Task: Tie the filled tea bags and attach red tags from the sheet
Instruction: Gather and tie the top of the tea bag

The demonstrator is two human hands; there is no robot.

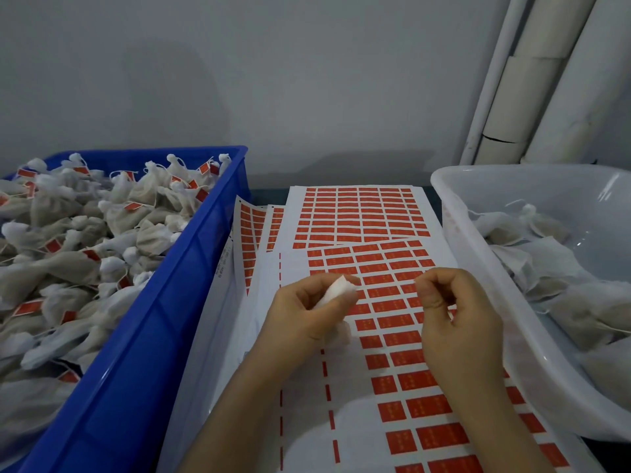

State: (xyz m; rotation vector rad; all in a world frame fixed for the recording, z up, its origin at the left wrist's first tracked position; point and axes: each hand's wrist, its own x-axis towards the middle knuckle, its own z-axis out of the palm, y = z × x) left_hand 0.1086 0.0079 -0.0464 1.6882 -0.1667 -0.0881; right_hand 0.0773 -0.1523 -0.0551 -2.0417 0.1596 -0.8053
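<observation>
Above the tag sheet, your left hand holds a filled tea bag by its neck, grip closed around it; your right hand, at three o'clock, pinches thumb to finger, probably on its string, ready for tying.

A small white tea bag (its top bunched) sits pinched above the overlapping white sheets of red tags, between bins of bags.
</observation>
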